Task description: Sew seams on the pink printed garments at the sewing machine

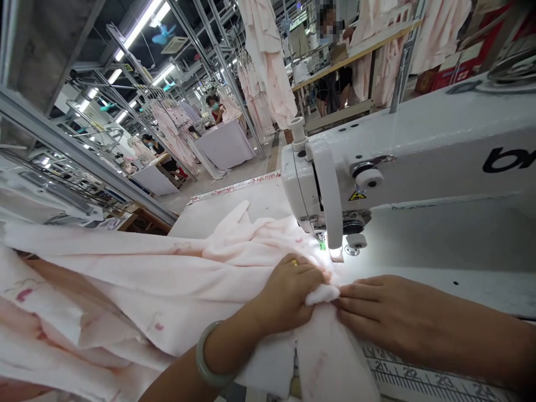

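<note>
A fold of pale pink printed fabric was clenched in the left hand, just in front of the presser foot of a white sewing machine. The right hand was held open, its fingers pressed flat against the cloth. The fabric was spread over the worktop, beside a measuring scale.

The left hand was curled, knuckles up, with a ring on one finger and a bangle on the wrist; the right hand lay flat just beside it, fingers extended.
</note>
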